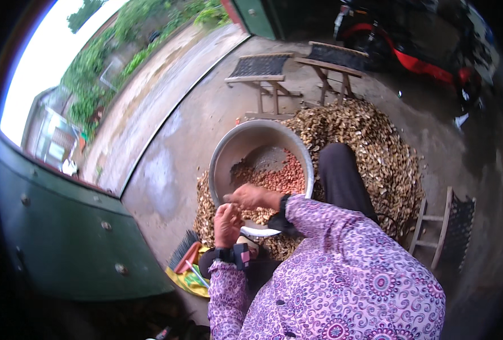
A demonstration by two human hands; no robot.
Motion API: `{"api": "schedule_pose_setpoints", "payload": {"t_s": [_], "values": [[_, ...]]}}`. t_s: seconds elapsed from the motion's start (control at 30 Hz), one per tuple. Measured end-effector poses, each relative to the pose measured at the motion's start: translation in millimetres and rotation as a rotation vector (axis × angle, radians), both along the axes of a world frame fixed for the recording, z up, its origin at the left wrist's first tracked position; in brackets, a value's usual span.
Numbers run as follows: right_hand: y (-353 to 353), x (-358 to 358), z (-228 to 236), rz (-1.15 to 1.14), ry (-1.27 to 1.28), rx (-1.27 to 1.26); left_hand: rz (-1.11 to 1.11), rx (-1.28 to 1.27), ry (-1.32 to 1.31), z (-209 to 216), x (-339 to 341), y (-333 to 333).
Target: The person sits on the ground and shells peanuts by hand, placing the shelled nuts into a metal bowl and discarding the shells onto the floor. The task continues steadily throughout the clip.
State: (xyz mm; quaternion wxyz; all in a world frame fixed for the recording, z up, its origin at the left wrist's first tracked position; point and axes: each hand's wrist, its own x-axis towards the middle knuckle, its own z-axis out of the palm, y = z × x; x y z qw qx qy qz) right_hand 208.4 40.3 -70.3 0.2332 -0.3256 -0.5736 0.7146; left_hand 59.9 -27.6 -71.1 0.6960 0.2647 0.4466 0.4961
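Note:
Over the near left rim of a large metal basin (220, 144), my two hands meet. My left hand (227, 225) is closed with its fingers curled in. My right hand (250, 196) is bent over it, its fingertips pinched close to the left ones. Whatever small thing may be between them is hidden. Reddish shelled peanuts (288, 175) cover the right part of the basin's bottom. Pale unshelled peanuts (257, 216) lie below my right wrist. A big heap of peanut shells (376, 153) spreads around the basin's right side.
Two low folding stools (260, 66) stand beyond the basin, and another stool (444, 226) lies at the right. A red and black scooter (421, 62) is parked far right. A broom (183, 249) and a yellow bag (189, 281) are beside my left arm. A green metal door (75, 238) fills the left.

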Motion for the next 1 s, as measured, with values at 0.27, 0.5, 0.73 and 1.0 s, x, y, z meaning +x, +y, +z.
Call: {"api": "schedule_pose_setpoints", "payload": {"t_s": [0.27, 0.5, 0.73, 1.0], "values": [[-12.3, -21.5, 13.6, 0.032, 0.347, -0.037, 0.148, -0.015, 0.09, 42.8, -8.0, -16.7], [-9.0, -9.2, 13.5, -0.029, 0.329, 0.018, 0.111, -0.092, 0.078, 53.7, 5.4, -11.5], [-6.4, 0.3, 15.4, 0.023, 0.362, -0.056, 0.036, -0.036, 0.001, 64.4, 23.7, -7.0], [-2.3, -12.7, 15.6, -0.009, 0.376, 0.058, 0.046, -0.021, 0.112, 75.5, 17.3, -11.0]]}}
